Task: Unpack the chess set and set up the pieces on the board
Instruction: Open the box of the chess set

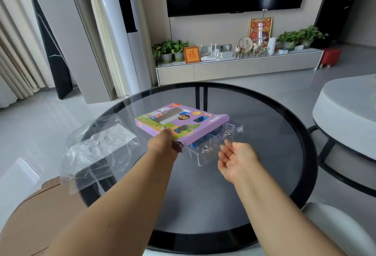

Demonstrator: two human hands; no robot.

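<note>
A flat purple chess set box [183,122] is held above the round glass table [264,174]. My left hand [162,145] grips the box at its near left corner. A clear plastic inner tray [215,143] with blue parts sticks out of the box's open right side. My right hand [237,159] hovers palm up just beside and below the tray's near edge, fingers apart, holding nothing. No chess board or loose pieces show on the table.
A crumpled clear plastic bag [97,149] lies on the table's left edge. A brown seat [36,215] is at the near left, a white round table [350,117] at the right. A TV cabinet [238,68] with plants stands beyond.
</note>
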